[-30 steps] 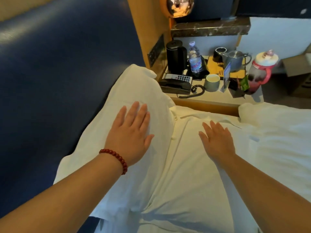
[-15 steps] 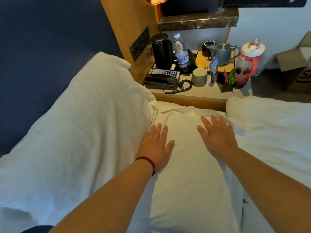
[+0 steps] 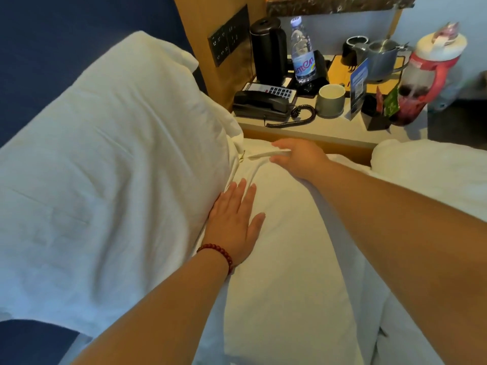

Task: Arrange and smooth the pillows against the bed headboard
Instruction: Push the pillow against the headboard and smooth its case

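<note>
— Navy headboard (image 3: 79, 35) fills the upper left. What's against it?
— I see the large pillow (image 3: 105, 167) leaning on it, cut off by the frame's left edge. The flat pillow (image 3: 284, 259) lies alongside, touching it, and its near end runs out of view.
— Hands?
— The left hand (image 3: 234, 222) lies flat on the flat pillow, fingers straight, with the little finger partly hidden by the large pillow's bulge. The right hand (image 3: 297, 158) pinches the flat pillow's far hem between thumb and fingers. Just beyond, I make out the nightstand (image 3: 329, 130) with a telephone (image 3: 263, 102).
</note>
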